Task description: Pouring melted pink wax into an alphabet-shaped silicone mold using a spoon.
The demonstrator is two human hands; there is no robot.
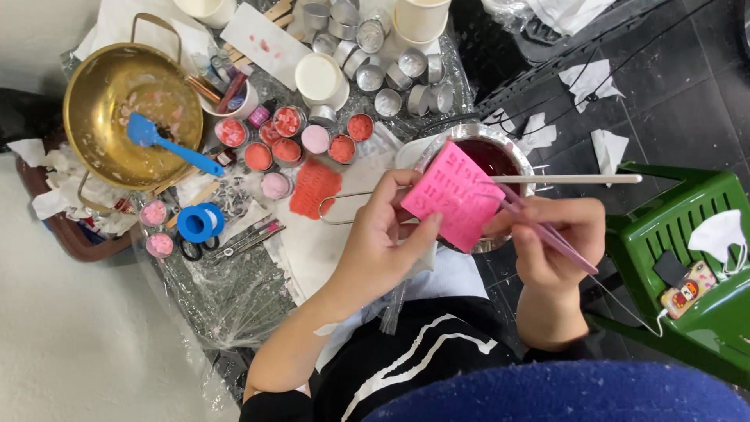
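Over a steel bowl (522, 168) of red liquid, left hand (380, 244) grips a pink mould (457, 195), right hand (556, 238) pinches a thin stick (547, 233) — several small tins (287, 122) already filled, others (370, 78) empty.

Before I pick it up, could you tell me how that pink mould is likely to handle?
The pink mould looks thin and rubbery, so probably floppy and light. The left hand holds it by one edge alone, suggesting little weight. Its recessed face likely grips well.
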